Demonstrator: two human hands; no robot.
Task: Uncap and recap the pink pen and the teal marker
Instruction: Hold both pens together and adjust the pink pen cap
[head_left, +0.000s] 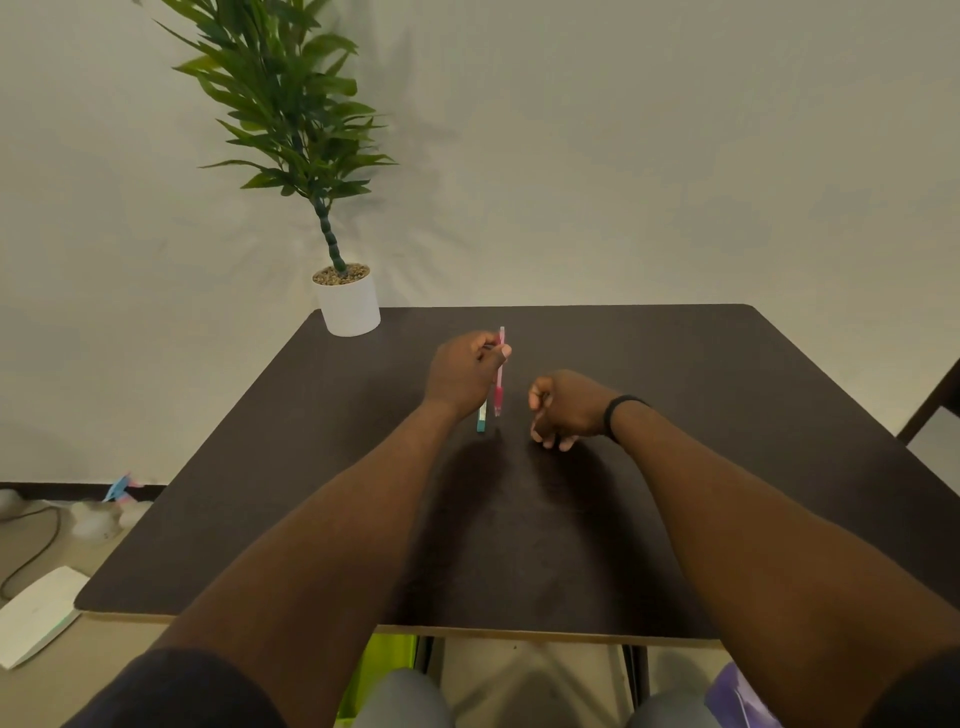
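Observation:
My left hand (462, 374) is shut on the pink pen (500, 379), pinching its upper part. The pen stands nearly upright over the middle of the dark table (727, 415), its darker pink grip and narrow tip pointing down towards me. The teal marker (482, 422) lies flat on the table just under that hand, and only its near end shows. My right hand (566, 408), with a black band on the wrist, hovers a little to the right of the pen. Its fingers are curled in, and I see nothing between them.
A potted plant in a white pot (349, 306) stands at the table's far left corner. A chair edge (930, 405) shows at the right. On the floor to the left lie a white board (36, 613) and a cable (31, 551).

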